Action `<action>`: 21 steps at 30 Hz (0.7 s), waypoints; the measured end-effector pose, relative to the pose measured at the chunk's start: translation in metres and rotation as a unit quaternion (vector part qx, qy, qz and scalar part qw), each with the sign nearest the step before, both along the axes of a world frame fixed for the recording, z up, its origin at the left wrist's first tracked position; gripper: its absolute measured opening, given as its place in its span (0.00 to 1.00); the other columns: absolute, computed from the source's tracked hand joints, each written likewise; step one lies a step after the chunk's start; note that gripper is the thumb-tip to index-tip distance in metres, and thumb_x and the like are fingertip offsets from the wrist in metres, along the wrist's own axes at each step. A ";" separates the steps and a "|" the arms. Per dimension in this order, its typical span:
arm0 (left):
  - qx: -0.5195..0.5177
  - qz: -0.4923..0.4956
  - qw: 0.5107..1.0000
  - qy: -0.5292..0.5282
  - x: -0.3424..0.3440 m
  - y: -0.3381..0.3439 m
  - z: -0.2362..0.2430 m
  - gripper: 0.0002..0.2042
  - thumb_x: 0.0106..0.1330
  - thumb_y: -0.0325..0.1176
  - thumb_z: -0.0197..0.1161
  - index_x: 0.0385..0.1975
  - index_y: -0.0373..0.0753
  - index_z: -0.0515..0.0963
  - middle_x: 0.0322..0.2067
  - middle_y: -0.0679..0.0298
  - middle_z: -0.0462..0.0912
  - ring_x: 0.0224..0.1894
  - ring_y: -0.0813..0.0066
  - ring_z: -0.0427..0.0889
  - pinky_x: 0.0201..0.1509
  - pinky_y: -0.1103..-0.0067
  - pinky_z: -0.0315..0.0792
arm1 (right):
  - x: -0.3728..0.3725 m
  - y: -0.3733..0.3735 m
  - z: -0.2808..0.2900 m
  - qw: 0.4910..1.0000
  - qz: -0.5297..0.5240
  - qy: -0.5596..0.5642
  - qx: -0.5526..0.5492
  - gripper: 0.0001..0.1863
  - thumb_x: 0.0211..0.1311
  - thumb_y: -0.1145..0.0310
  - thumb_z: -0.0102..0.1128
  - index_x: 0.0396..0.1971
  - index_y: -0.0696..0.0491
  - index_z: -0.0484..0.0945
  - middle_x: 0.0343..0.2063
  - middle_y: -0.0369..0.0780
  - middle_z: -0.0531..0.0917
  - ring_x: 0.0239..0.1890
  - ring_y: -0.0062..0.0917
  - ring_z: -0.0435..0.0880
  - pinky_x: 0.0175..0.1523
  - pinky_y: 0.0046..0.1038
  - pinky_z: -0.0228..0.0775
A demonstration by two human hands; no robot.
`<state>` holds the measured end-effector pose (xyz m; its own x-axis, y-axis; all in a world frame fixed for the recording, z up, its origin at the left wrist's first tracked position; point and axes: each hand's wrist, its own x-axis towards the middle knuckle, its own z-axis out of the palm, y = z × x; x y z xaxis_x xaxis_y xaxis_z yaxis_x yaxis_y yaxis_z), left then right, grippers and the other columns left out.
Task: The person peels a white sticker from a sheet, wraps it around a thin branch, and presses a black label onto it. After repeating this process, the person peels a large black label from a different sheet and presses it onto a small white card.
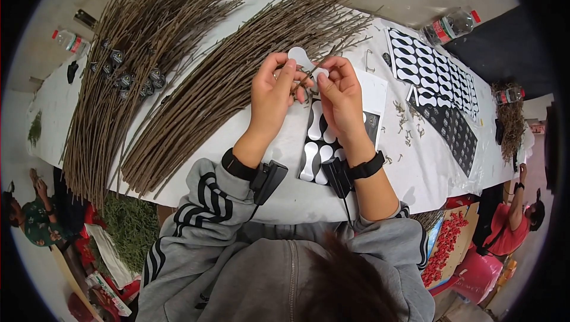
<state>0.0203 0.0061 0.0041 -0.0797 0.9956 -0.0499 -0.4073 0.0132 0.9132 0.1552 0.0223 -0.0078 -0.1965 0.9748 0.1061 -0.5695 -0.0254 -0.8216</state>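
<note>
A white peel-off label [300, 57] with rounded ends is pinched between my left hand [273, 93] and my right hand [339, 99], around a thin brown twig [304, 89]. My left thumb presses on the label's upper part, my right thumb on its lower end. Just under my hands lies a black sheet of white dumbbell-shaped labels [312, 162] with a white paper [371, 93]. Two long bundles of twigs [196, 102] fill the left of the table; the far-left one [95, 138] bears several dark round tags [124, 81].
The white-covered table [415, 185] holds more label sheets [430, 61], scattered twig bits [407, 120], bottles [448, 25] and twigs [507, 126] at right. Below are greenery [127, 233] and red berries [445, 248]. Co-workers sit at the left [35, 221] and right [513, 224].
</note>
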 end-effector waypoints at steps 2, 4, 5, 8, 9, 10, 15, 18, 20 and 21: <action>0.002 0.002 1.000 -0.008 0.000 -0.001 -0.001 0.08 0.72 0.36 0.53 0.41 0.38 0.69 0.29 0.60 0.82 0.19 0.85 0.73 0.18 0.89 0.56 | 0.000 0.000 -0.003 1.000 -0.005 -0.006 0.010 0.09 0.65 0.80 0.54 0.43 0.55 0.70 0.40 0.32 0.74 0.38 0.12 0.70 0.47 0.16 0.63; 0.011 0.014 1.000 0.002 0.003 -0.001 -0.001 0.08 0.72 0.36 0.54 0.41 0.37 0.70 0.30 0.61 0.82 0.19 0.84 0.74 0.18 0.89 0.55 | 0.001 0.000 -0.006 0.999 -0.019 -0.017 0.032 0.08 0.64 0.80 0.55 0.41 0.54 0.70 0.38 0.32 0.73 0.38 0.12 0.69 0.47 0.15 0.61; 0.015 0.021 1.000 0.008 0.003 -0.002 0.000 0.08 0.71 0.35 0.55 0.42 0.37 0.70 0.30 0.62 0.82 0.19 0.84 0.75 0.18 0.89 0.55 | 0.002 -0.001 -0.006 0.999 -0.018 -0.017 0.031 0.08 0.64 0.80 0.55 0.41 0.54 0.70 0.38 0.32 0.73 0.38 0.12 0.69 0.47 0.15 0.61; 0.017 0.028 0.999 0.033 0.002 -0.001 -0.002 0.09 0.71 0.34 0.55 0.43 0.37 0.70 0.33 0.61 0.81 0.20 0.82 0.76 0.17 0.89 0.53 | 0.005 -0.001 -0.006 0.999 -0.004 -0.038 0.039 0.07 0.64 0.79 0.55 0.39 0.54 0.70 0.36 0.31 0.71 0.38 0.13 0.67 0.46 0.15 0.59; 0.018 0.032 0.998 0.046 0.002 -0.002 -0.002 0.09 0.71 0.34 0.55 0.44 0.37 0.70 0.35 0.60 0.81 0.21 0.81 0.76 0.17 0.89 0.53 | 0.006 -0.001 -0.005 0.999 -0.004 -0.038 0.038 0.07 0.64 0.79 0.55 0.39 0.54 0.70 0.36 0.31 0.71 0.38 0.13 0.67 0.46 0.15 0.59; 0.018 0.031 0.998 0.046 0.001 -0.002 -0.002 0.09 0.71 0.34 0.55 0.44 0.37 0.70 0.35 0.60 0.81 0.21 0.81 0.76 0.17 0.89 0.53 | 0.006 -0.001 -0.004 0.998 -0.005 -0.057 0.041 0.06 0.64 0.79 0.55 0.38 0.55 0.70 0.36 0.31 0.71 0.38 0.13 0.67 0.47 0.16 0.59; -0.020 0.031 0.999 -0.003 0.001 -0.002 0.001 0.10 0.70 0.33 0.57 0.45 0.37 0.70 0.37 0.60 0.80 0.21 0.80 0.76 0.17 0.89 0.53 | 0.009 0.001 -0.003 0.994 -0.001 -0.097 0.048 0.06 0.63 0.80 0.53 0.37 0.55 0.70 0.36 0.32 0.71 0.38 0.14 0.67 0.48 0.16 0.59; -0.023 0.031 0.999 -0.018 0.000 -0.002 0.001 0.10 0.69 0.33 0.58 0.45 0.37 0.70 0.36 0.60 0.80 0.21 0.79 0.76 0.17 0.89 0.53 | 0.010 0.001 -0.002 0.994 0.004 -0.094 0.047 0.07 0.62 0.81 0.53 0.38 0.55 0.70 0.36 0.32 0.71 0.39 0.14 0.68 0.49 0.16 0.58; -0.029 0.031 0.999 -0.028 0.001 -0.001 0.001 0.09 0.69 0.33 0.58 0.44 0.38 0.70 0.34 0.63 0.81 0.20 0.82 0.77 0.17 0.89 0.53 | 0.010 0.001 -0.001 0.995 0.007 -0.087 0.043 0.07 0.61 0.82 0.52 0.38 0.55 0.70 0.37 0.32 0.72 0.40 0.14 0.68 0.49 0.16 0.58; -0.032 0.031 0.998 -0.033 0.001 -0.001 0.001 0.09 0.69 0.33 0.58 0.43 0.38 0.70 0.33 0.65 0.82 0.19 0.83 0.77 0.16 0.89 0.53 | 0.010 0.001 0.000 0.995 0.007 -0.087 0.043 0.07 0.61 0.82 0.52 0.38 0.55 0.70 0.37 0.32 0.72 0.40 0.14 0.68 0.49 0.16 0.58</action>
<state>0.0214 0.0052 0.0054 -0.1353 0.9834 -0.1211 -0.4680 0.0443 0.8826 0.1651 0.0233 -0.0077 -0.2333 0.9604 0.1526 -0.4181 0.0426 -0.9074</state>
